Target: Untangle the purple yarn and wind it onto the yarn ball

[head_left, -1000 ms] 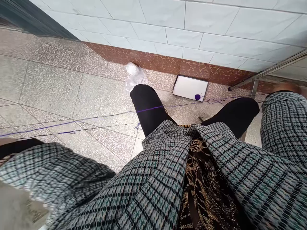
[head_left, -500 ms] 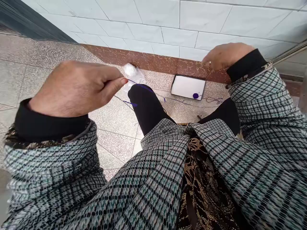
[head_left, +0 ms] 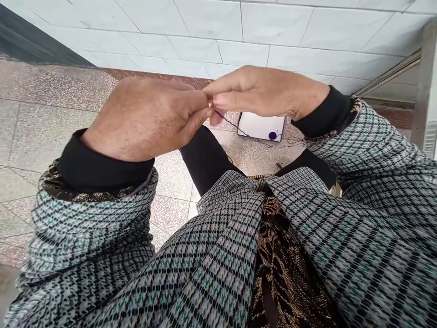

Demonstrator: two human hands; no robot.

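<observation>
My left hand, closed in a pinch, holds purple yarn between thumb and forefinger. My right hand meets it fingertip to fingertip, its thumb and fingers pressed together at the yarn; their tips are partly hidden. From the fingers the yarn slants down to the right, passing in front of a white tray-like sheet with a dark edge. A small round purple piece lies on that sheet. Loose dark loops of yarn trail beside it toward my right sleeve.
A white tiled wall rises ahead, with a reddish-brown skirting along its foot. Speckled floor tiles spread below. My black-clad left leg is under the hands. A pale upright post stands at the right.
My right hand has come left and down from near the wall to meet my left hand. My left hand has shifted right and now hides the white yarn ball.
</observation>
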